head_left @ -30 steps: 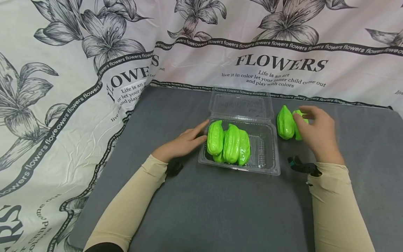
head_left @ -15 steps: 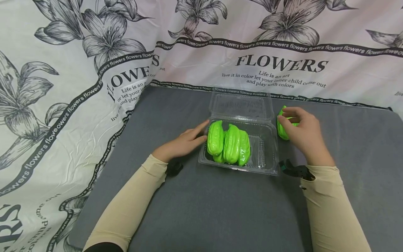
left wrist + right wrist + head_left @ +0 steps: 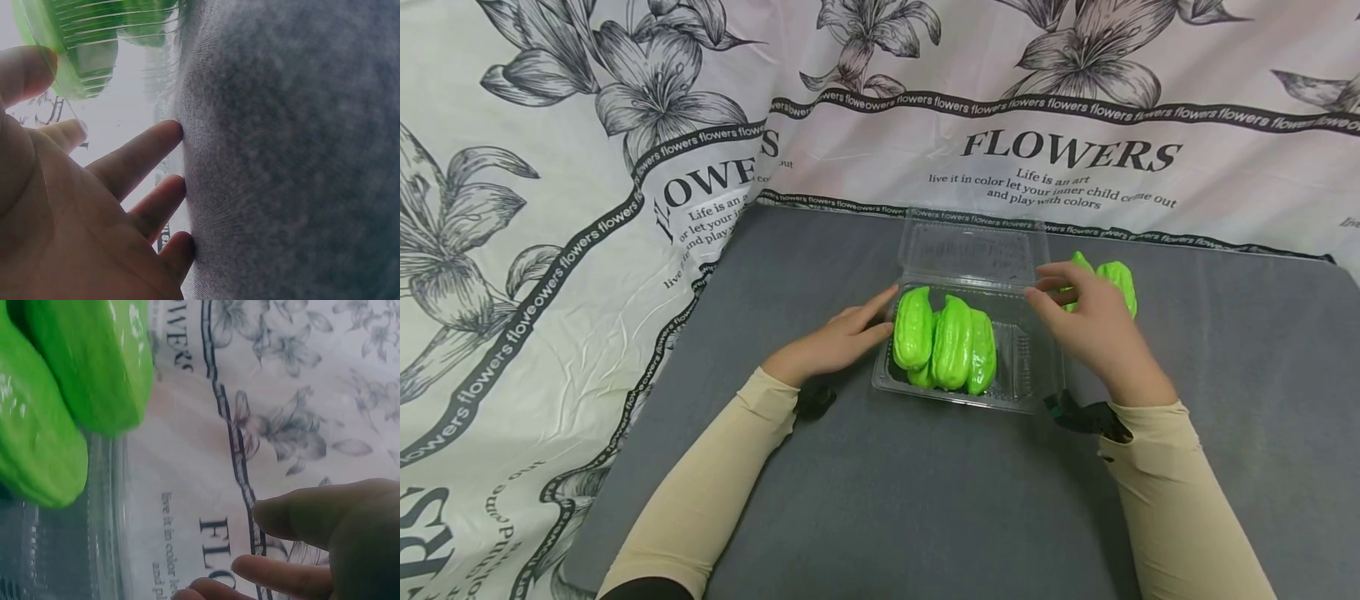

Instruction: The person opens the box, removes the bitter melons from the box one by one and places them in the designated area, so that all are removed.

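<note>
A clear plastic clamshell box point(image 3: 1026, 379) stands with its lid point(image 3: 973, 250) raised at the back. Several glossy green ribbed fruits point(image 3: 953, 342), resembling star fruit, lie in its left part. My left hand point(image 3: 831, 342) rests against the box's left side. In the left wrist view its fingers point(image 3: 140, 153) are extended, fingertips at the grey surface. Over the box's right edge hovers my right hand point(image 3: 1093, 325), with nothing seen between its fingers point(image 3: 294, 519). Behind it lie two more green fruits, one partly hidden point(image 3: 1078, 260) and one farther right point(image 3: 1117, 283).
A grey cloth-covered table point(image 3: 910, 500) lies under everything. Behind and to the left hangs a white sheet point(image 3: 865, 158) printed with flowers and lettering. Dark wrist gear point(image 3: 1082, 414) sits below the right hand.
My right hand has moved left from the rightmost loose green fruit to the box's right edge. Both loose fruits are still beside the box. The left hand and box look unmoved.
</note>
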A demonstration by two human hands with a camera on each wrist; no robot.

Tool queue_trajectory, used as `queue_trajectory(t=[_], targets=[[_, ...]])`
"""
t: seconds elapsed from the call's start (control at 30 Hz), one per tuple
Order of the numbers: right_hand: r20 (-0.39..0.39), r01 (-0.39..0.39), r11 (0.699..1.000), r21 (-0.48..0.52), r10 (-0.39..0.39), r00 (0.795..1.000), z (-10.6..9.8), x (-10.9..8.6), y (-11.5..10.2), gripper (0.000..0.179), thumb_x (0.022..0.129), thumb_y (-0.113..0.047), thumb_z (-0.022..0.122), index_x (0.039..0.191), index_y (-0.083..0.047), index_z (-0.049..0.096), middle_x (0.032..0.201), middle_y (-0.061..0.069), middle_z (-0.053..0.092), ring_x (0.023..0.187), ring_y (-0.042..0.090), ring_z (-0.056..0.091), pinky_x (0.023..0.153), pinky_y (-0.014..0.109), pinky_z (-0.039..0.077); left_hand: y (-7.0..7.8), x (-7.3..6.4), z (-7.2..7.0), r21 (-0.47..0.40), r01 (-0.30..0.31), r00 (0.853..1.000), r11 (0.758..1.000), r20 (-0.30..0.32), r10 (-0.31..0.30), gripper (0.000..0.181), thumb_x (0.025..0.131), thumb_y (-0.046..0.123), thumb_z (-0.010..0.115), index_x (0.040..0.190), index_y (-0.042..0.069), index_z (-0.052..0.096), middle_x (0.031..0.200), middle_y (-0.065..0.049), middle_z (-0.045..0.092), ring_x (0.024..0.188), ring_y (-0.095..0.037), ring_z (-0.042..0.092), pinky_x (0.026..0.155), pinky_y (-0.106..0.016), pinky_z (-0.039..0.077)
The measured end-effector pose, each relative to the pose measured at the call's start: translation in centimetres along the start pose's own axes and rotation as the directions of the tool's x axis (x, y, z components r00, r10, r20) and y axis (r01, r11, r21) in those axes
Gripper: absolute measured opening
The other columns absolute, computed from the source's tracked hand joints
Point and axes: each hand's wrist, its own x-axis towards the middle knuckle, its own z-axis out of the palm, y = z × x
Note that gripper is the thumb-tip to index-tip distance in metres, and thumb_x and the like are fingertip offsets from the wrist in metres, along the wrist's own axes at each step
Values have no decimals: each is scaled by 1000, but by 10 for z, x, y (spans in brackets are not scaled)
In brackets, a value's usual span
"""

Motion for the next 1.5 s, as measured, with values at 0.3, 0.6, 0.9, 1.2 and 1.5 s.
queue_trajectory(t=[0.3, 0.6, 0.9, 1.2, 1.5], targets=[[77, 6, 1000, -1, -6, 997, 10, -4, -13, 54, 107, -37, 61, 149, -3, 55, 132, 25, 65, 115, 41, 66, 82, 57, 55, 1, -1, -1, -3, -1, 1000, 1000, 7, 1, 67, 112, 54, 40, 168, 44, 5, 168, -9, 36, 160, -33, 19, 124, -62, 21], [169, -21, 1000, 19, 18, 985, 18, -7, -21, 60, 107, -44, 59, 153, -7, 51, 136, 20, 63, 110, 35, 69, 78, 49, 57, 0, 0, -1, -6, 1, 1000, 1000, 8, -1, 67, 112, 54, 40, 168, 44, 5, 168, -10, 36, 160, -33, 19, 124, -62, 20], [190, -4, 1000, 1, 3, 982, 27, -7, -23, 60, 107, -45, 60, 153, -7, 52, 135, 20, 64, 108, 35, 70, 78, 50, 57, 0, 0, -1, -8, -4, 1000, 1000, 10, 4, 67, 112, 53, 40, 169, 43, 6, 167, -11, 36, 159, -33, 21, 124, -61, 22], [214, 17, 1000, -4, -15, 977, 35, -8, -28, 65, 106, -45, 62, 154, -2, 50, 136, 23, 64, 110, 37, 70, 81, 51, 58, 1, 0, -1, -10, -9, 1000, 1000, 7, 9, 68, 112, 51, 41, 169, 41, 5, 166, -13, 38, 158, -33, 25, 123, -61, 25], [224, 30, 999, -19, -25, 974, 43, -10, -34, 67, 106, -42, 64, 153, 2, 49, 137, 23, 63, 106, 35, 71, 78, 48, 58, 0, 0, -1, -21, -10, 1000, 1000, 11, 10, 68, 112, 53, 41, 169, 43, 5, 167, -12, 37, 159, -33, 22, 124, -61, 24]])
